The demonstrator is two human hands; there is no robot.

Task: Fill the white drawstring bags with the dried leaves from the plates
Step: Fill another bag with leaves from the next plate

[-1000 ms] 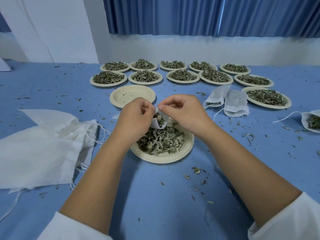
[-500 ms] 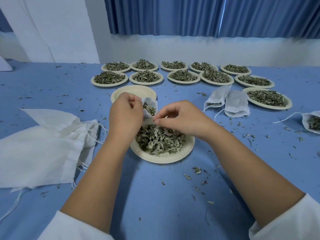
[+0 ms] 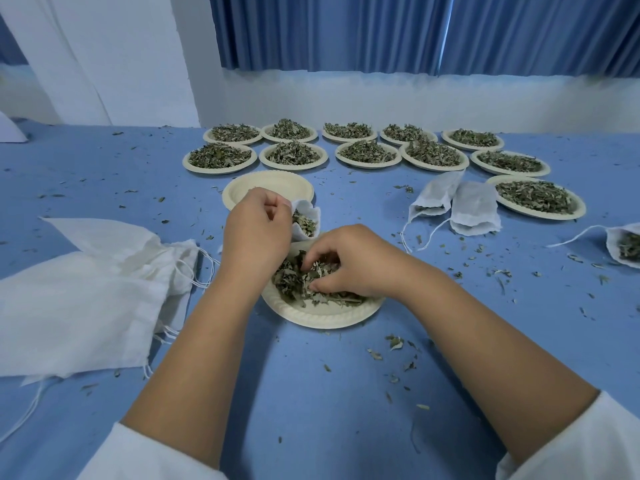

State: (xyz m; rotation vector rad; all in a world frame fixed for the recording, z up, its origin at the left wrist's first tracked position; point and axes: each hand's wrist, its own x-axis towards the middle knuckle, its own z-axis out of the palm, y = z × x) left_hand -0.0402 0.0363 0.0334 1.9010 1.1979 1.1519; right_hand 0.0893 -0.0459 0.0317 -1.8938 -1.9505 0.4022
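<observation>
Gripping the rim of a small white drawstring bag [image 3: 306, 220], the left hand [image 3: 256, 233] has its fingers curled and pinches the cloth. It holds the bag mouth-up between the near plate [image 3: 322, 315] and the empty plate [image 3: 273, 183]. Green leaf shows inside the mouth. I cannot tell whether the bag's bottom touches the table.

Right hand [image 3: 353, 261]: palm down in the near plate, fingers and thumb curled round a clump of the dried leaves [image 3: 292, 284].

Near plate: pale paper with a fluted rim, directly in front of the person, about half covered with leaves.

Empty plate: same kind, just beyond the left hand and partly hidden by it.

Two filled-looking bags [image 3: 476, 209]: white, lying side by side and touching, right of the hands, with their strings trailing toward the near side.

One bag at the right edge [image 3: 623, 244]: cut off by the frame, leaves visible in its open mouth, string stretched out to its left.

Pile of white cloth bags [image 3: 79, 299]: left of the left forearm, flat and overlapping, with loose strings at its right side.

Eleven heaped plates [image 3: 220, 170]: two rows across the far side, with one more nearer on the right.

Table cover [image 3: 311, 410]: blue, strewn with leaf crumbs.

Blue curtain [image 3: 381, 29]: behind the table, above a white wall.
</observation>
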